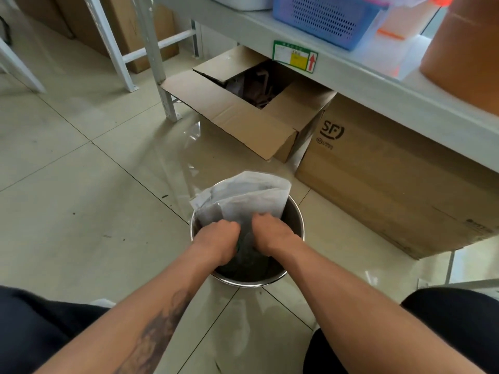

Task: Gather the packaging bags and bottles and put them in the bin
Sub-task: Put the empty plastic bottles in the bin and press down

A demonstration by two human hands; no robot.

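Packaging bags [243, 195], pale and see-through, stood in a round metal bin [295, 214] on the tiled floor [81, 184], their upper ends poking out over the bin's far rim. Both of the person's hands were down inside the bin, side by side, near its middle. The left hand [216, 238] was curled closed on the lower part of the bags, and the right hand [272, 233] was likewise closed on them just beside it; the fingertips of both were hidden in the plastic. Something dark and greenish showed between the two hands, too unclear to name. Beyond the bin, an open cardboard box [243, 114] sat under a grey shelf [351, 76], with a closed box [391, 179] beside it. A blue basket [329, 17] stood on the shelf.
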